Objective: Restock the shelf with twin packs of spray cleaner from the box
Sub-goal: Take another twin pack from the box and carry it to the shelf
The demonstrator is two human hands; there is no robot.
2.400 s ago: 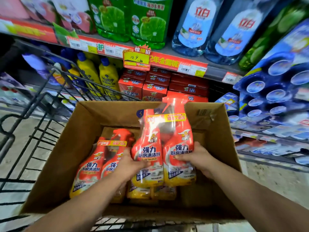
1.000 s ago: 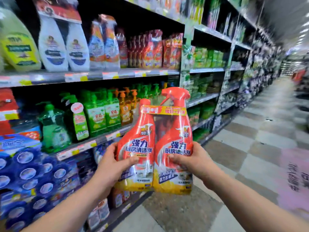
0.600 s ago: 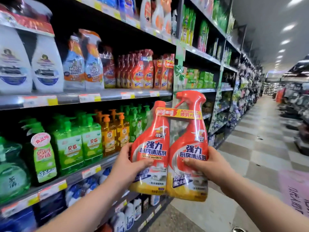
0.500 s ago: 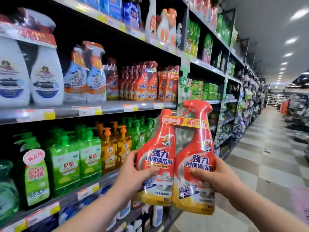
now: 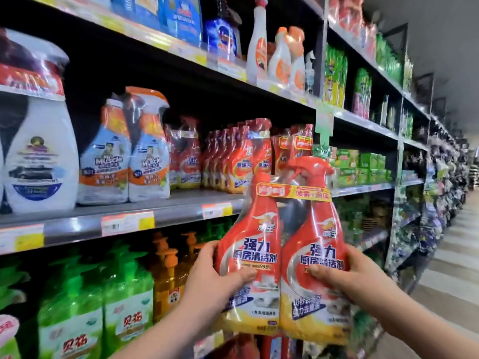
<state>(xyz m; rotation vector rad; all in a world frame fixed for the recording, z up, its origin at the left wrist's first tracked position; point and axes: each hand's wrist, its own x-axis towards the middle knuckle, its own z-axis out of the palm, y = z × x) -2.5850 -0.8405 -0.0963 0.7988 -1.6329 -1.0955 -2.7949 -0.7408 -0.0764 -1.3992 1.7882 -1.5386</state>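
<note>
Left hand (image 5: 215, 278) and right hand (image 5: 347, 275) are gripping the twin pack (image 5: 259, 229) by its sides; I'm seeing it upright beside the shelf (image 5: 181, 211).

Green plastic pump bottles (image 5: 75, 307) stand in a row at lower left, with orange pump bottles (image 5: 168, 275) just beside them on the right. Above stand a large white plastic container (image 5: 39, 156) and two blue-and-orange film-wrapped spray bottles (image 5: 103, 164). Green cartons (image 5: 363, 164) sit farther along.

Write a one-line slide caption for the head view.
Left hand and right hand hold the twin pack upright before a shelf of matching packs.
</note>
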